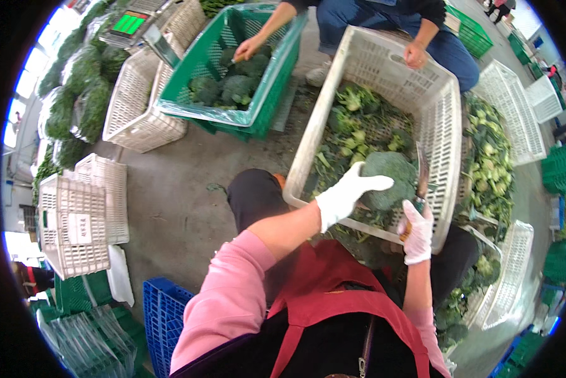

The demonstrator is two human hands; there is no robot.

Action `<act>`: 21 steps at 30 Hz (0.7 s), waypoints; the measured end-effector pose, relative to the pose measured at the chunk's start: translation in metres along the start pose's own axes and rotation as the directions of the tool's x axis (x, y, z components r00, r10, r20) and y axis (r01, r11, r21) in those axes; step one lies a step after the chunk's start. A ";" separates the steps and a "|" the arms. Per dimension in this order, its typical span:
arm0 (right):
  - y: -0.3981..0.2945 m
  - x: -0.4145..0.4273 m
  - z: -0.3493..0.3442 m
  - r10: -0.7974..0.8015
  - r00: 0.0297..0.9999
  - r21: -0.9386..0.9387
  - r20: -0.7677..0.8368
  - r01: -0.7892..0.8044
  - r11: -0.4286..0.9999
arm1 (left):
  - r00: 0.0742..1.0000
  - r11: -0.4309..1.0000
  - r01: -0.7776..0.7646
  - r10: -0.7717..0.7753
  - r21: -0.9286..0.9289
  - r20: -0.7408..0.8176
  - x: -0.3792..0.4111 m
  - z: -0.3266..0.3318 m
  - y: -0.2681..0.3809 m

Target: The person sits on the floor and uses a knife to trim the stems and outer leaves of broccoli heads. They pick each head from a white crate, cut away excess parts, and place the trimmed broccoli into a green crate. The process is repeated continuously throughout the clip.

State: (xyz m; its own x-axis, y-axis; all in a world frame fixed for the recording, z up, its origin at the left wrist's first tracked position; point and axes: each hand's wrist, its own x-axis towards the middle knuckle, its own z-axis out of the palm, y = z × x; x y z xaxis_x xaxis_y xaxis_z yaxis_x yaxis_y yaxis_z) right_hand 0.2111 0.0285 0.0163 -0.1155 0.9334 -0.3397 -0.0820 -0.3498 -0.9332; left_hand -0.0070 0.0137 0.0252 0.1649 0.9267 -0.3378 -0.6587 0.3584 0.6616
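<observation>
My left hand (351, 193), in a white glove, grips a large broccoli head (389, 181) over the near part of a white plastic crate (306, 156). In my gloved right hand (416, 231) is the wooden handle of a knife (423, 170); its curved, stained blade points away from me, just right of the broccoli. Broccoli pieces and leaf trimmings (354, 141) lie in the crate below. The broccoli's stem is hidden from view.
A co-worker's hand (250, 47) reaches into a lined green crate (276, 85) of broccoli; their other hand (415, 54) is at my crate's far rim. Cut stems (488, 160) are heaped at right. White crates (75, 227) and a blue pallet (162, 321) stand left.
</observation>
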 end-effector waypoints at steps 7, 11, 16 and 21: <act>-0.017 0.017 -0.043 0.041 0.999 -0.345 0.029 -0.028 0.938 | 0.968 0.967 -0.070 0.125 0.245 -0.217 0.028 -0.010 -0.008; -0.030 0.026 -0.059 0.031 0.999 -0.489 0.006 -0.025 0.872 | 0.943 0.763 0.016 0.204 0.647 -0.263 0.033 -0.021 -0.007; -0.038 0.041 -0.084 0.057 0.994 -0.581 0.096 0.009 0.814 | 0.960 0.349 0.137 0.184 0.927 -0.211 0.037 -0.021 -0.006; -0.044 0.077 -0.111 -0.100 0.913 -0.862 0.395 0.406 0.302 | 0.977 -0.125 0.211 0.060 0.969 -0.205 0.062 -0.032 -0.014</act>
State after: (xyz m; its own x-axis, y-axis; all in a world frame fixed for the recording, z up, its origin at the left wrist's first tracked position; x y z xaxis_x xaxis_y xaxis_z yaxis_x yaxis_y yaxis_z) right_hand 0.3156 0.1244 0.0177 -0.4886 0.8557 -0.1707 0.7821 0.3427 -0.5205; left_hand -0.0109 0.0622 -0.0268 -0.0293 0.9035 -0.4275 0.8287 0.2611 0.4950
